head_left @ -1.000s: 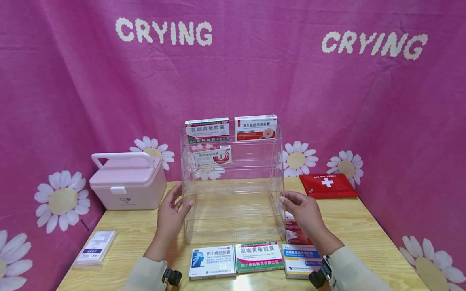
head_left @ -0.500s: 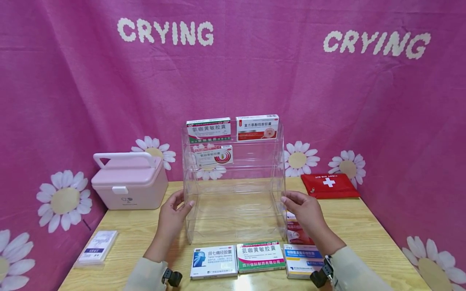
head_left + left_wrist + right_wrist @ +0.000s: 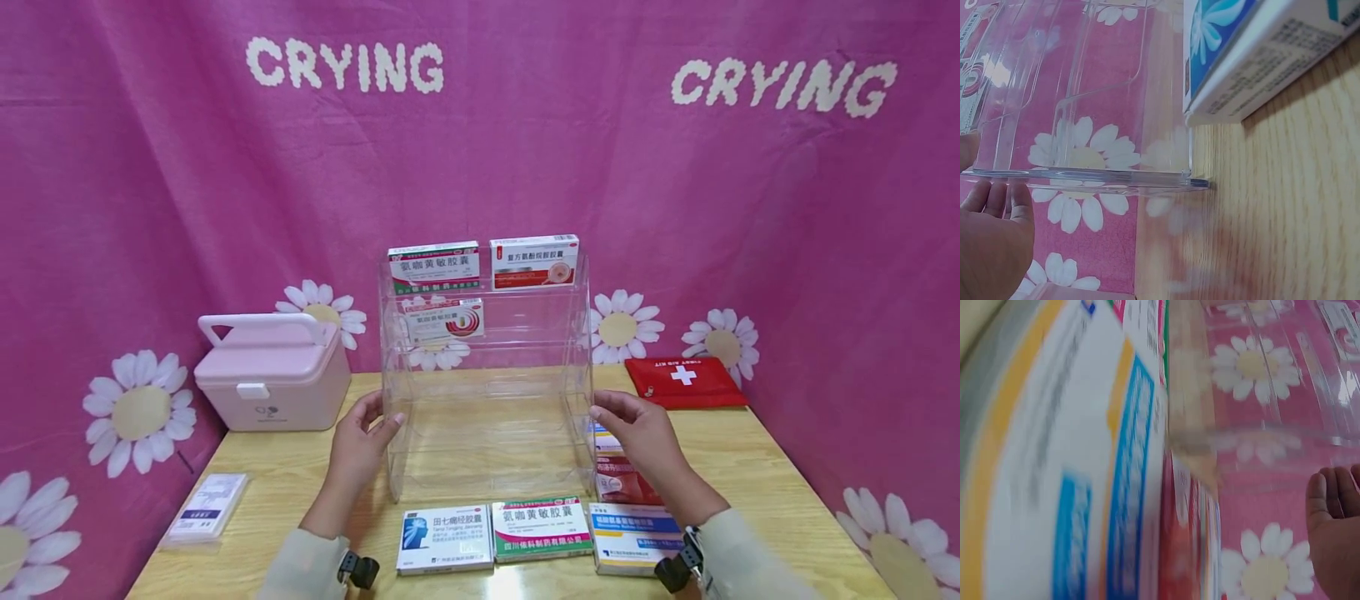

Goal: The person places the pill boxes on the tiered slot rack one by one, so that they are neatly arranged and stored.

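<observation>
Pinching the clear rack at its sides with left hand and right hand. Apparently steadying it; calls next for even pressure.

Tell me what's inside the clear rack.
The clear rack holds a green-edged box top left, a red-banded box top right, and a red-arc box one tier below on the left. Anything directly behind these three is covered.
</observation>
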Tool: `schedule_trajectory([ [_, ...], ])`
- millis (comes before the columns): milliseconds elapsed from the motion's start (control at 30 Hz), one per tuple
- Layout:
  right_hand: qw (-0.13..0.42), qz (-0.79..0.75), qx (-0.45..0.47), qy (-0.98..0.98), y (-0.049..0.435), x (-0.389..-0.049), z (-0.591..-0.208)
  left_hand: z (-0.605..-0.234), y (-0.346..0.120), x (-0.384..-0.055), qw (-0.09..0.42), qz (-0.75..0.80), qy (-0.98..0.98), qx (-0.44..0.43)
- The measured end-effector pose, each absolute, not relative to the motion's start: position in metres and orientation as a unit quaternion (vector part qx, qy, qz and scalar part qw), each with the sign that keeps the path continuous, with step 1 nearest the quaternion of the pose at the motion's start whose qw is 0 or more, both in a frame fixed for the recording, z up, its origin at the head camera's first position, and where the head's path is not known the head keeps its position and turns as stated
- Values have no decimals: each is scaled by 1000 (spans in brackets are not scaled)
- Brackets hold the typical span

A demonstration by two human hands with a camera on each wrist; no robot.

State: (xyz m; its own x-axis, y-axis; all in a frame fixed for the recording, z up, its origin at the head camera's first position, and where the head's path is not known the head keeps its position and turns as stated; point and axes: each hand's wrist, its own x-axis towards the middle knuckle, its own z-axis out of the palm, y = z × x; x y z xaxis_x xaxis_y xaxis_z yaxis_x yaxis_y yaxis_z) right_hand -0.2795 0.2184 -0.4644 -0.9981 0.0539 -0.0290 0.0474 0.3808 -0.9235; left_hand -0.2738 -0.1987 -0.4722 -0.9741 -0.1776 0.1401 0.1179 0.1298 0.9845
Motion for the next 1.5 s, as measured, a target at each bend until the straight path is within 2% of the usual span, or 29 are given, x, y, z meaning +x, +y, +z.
schedule_trajectory([
  [200,1,462,46,-886,263,-289,-462,-473,-197,-277,114,-655,-746,25],
  [400,-53,343,79,-935,305,-308,-470,-472,-199,-274,115,-656,-745,23],
  [667,-137,338,80,-928,333,-323,-493,-475,-198,-275,114,-659,-743,19],
  [800,-159,346,78,-921,340,-327,-504,-475,-198,-274,109,-658,-745,21],
  [1033,-139,350,88,-922,341,-330,-508,-474,-199,-274,114,-659,-743,17],
  [1500,-52,390,11,-919,345,-320,-510,-473,-199,-274,107,-657,-746,22],
])
